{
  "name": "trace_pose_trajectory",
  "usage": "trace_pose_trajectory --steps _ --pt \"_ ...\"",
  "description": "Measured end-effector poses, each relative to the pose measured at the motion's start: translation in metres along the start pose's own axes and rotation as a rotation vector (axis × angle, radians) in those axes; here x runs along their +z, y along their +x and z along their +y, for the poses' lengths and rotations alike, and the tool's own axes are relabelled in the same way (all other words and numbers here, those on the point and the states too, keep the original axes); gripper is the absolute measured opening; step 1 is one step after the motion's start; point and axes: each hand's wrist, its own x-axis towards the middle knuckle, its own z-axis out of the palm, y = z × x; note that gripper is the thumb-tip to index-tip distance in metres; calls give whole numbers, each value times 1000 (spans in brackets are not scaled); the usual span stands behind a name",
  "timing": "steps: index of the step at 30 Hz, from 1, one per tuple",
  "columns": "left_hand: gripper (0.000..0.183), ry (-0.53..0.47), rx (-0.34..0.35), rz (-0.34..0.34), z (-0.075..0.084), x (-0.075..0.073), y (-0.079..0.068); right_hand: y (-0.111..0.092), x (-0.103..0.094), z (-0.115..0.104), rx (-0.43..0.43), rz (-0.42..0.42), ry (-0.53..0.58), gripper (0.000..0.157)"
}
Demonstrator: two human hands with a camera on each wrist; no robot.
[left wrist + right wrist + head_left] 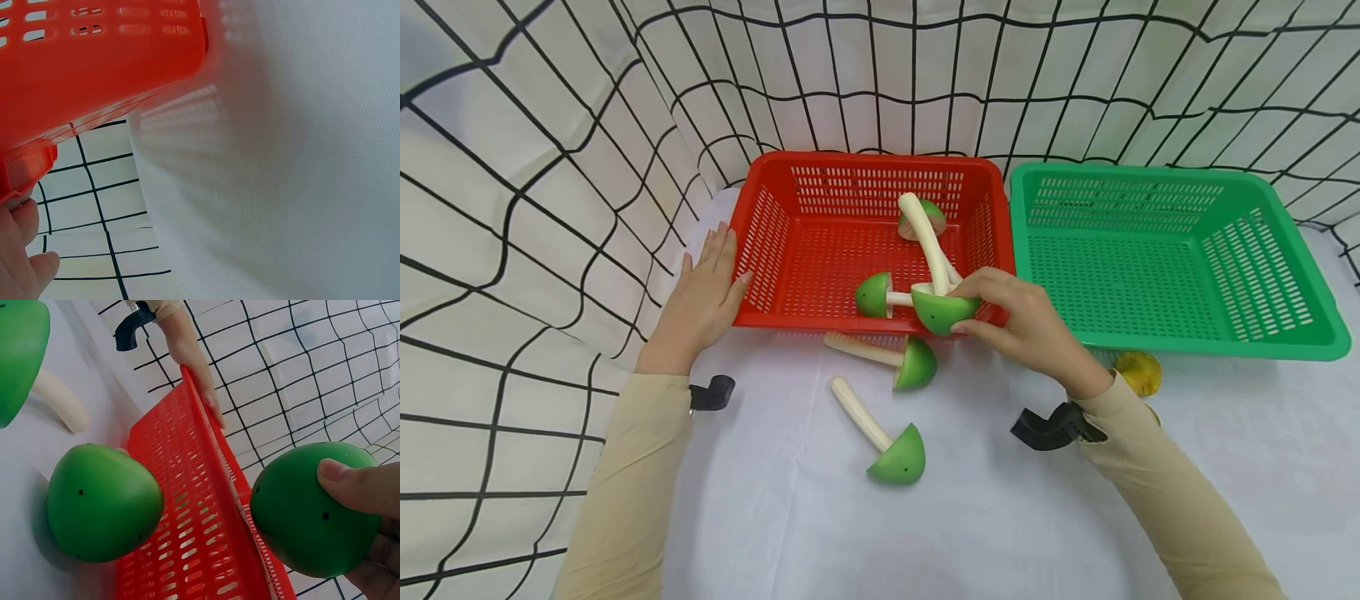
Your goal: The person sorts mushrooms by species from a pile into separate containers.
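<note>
My right hand (1026,321) pinches a toy mushroom (943,312) by its green cap, thumb on the near side. It is over the front right part of the red basket (835,321), with its pale stem pointing up and back. My left hand (696,304) rests against the basket's left rim with its fingers extended. Inside the basket lie a mushroom (872,296) near the front wall and another mushroom (934,218) near the back; their stems are partly hidden. On the cloth in front are one mushroom (916,364) close to the basket and another mushroom (898,458) nearer me.
A green basket (1112,267) stands to the right, beside the red one. Something round and yellow (1138,372) sits under its front edge, partly behind my right sleeve. Black wire grid (913,100) with white cloth behind it borders the back and left.
</note>
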Motion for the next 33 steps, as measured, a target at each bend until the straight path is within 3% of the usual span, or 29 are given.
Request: trace_pose_trajectory --steps 10,21,33 --pt "63 6 0 2 0 0 0 9 2 6 54 -27 20 29" --pt "64 -4 -7 -4 1 -1 -1 17 8 14 177 -118 -63 27" --pt "64 0 -8 -2 0 0 0 21 12 16 188 -211 -89 22"
